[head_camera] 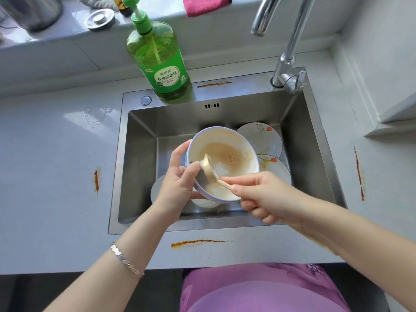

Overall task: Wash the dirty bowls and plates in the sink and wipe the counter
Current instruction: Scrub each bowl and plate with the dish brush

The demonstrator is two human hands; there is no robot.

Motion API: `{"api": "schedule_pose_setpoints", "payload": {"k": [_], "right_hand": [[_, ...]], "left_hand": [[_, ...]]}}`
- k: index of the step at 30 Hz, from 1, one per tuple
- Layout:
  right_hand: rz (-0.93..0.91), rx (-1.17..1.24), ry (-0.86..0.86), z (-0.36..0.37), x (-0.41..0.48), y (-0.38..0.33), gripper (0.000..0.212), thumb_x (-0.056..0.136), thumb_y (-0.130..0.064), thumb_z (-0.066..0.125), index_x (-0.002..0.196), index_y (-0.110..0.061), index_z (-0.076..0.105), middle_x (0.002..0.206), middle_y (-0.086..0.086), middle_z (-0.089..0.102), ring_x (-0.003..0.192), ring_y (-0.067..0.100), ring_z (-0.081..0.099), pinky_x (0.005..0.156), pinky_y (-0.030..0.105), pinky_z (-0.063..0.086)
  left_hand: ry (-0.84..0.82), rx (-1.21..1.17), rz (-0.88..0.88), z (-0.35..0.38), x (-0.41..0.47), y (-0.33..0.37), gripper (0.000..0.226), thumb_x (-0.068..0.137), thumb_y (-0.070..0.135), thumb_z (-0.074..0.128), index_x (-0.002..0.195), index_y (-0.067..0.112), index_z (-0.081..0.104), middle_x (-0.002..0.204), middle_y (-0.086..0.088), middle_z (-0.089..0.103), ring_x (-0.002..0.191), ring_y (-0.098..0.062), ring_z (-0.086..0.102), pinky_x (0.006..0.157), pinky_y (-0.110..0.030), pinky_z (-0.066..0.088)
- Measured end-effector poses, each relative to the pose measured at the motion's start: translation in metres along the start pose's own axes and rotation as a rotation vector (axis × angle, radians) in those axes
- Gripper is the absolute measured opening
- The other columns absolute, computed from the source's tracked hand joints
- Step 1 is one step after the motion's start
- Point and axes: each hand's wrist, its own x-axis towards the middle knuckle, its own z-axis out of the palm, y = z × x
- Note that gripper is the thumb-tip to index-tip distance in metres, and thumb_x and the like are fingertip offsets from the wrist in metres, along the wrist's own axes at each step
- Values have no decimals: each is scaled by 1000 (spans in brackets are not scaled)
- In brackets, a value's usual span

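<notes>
My left hand (180, 179) grips a white bowl (227, 154) with a blue rim, tilted over the steel sink (139, 158). Brown residue coats the bowl's inside. My right hand (258, 194) holds the wooden handle of a dish brush (209, 170), whose head rests inside the bowl near its left rim. Behind the bowl, two white plates with a flower print (265, 136) (279, 167) lean in the sink's right half. Another white dish (157, 190) lies under my left hand, mostly hidden.
A green dish soap bottle (162, 61) stands on the sink's back ledge, left of the chrome tap (286, 57). Orange-brown smears mark the counter at left (96, 181), front (195, 242), right (359, 174) and behind the sink (213, 84). A pink cloth (204, 5) hangs on the sill.
</notes>
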Motion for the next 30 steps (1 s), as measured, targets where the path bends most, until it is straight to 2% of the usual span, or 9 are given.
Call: {"api": "schedule_pose_setpoints", "payload": {"k": [6,11,13,15,17,19,23,27,30], "right_hand": [[-47,-8,151,-13,11,-11,26,96,-17,49,111,-31,65,51,-5,35,34,4,19,35,10,14],[-164,-516,85,-3,13,-2,31,95,-15,49,119,-28,62,33,-21,42,32,0,38,47,10,35],[-211,-649,133,-5,14,-1,31,95,-20,48,121,-32,61,56,-36,58,59,-14,56,69,14,43],[-237,-771,298,-16,20,1,32,96,-23,46,123,-36,59,108,-18,68,102,5,61,83,23,44],[-187,-913,379,-24,19,8,33,97,-25,43,123,-39,57,119,-4,65,109,21,58,81,27,43],[-142,-906,289,-22,15,18,32,96,-25,46,122,-38,59,120,-7,65,112,17,58,88,27,45],[-206,-675,122,-6,18,17,30,94,-22,51,119,-33,62,101,-22,65,83,-16,56,86,15,43],[-187,-841,289,-30,29,14,30,95,-26,48,119,-38,61,115,-11,67,101,9,61,89,28,47],[-196,-693,217,-40,15,25,31,95,-21,50,117,-38,61,85,-18,65,72,2,59,70,17,45]], "left_hand": [[-109,39,-48,0,-5,-7,44,96,7,39,127,38,39,71,16,64,65,-4,66,52,-31,57],[-63,53,-56,-7,0,-7,47,94,5,40,129,37,38,73,10,67,64,-7,66,52,-33,57],[-65,70,-71,-9,0,-7,49,93,5,41,129,38,40,87,-11,62,72,-17,65,53,-34,57],[-56,49,-90,-10,-1,-5,48,93,4,40,126,41,41,87,-11,57,74,-20,62,53,-34,57],[-6,-3,-93,-12,-1,-3,47,94,5,41,124,41,42,79,-1,56,69,-14,64,51,-35,58],[44,-1,-78,-15,3,-4,46,93,5,42,124,40,43,77,-4,55,65,-12,64,47,-32,56],[12,17,-113,-5,3,-12,46,93,6,42,127,37,44,81,-10,58,71,-22,61,51,-35,57],[23,-42,-144,-3,1,-15,42,94,8,40,122,39,45,68,11,63,61,-7,65,62,-42,59],[126,-90,-171,-15,4,-17,38,96,12,39,122,39,43,95,4,57,78,-12,65,57,-36,59]]}}
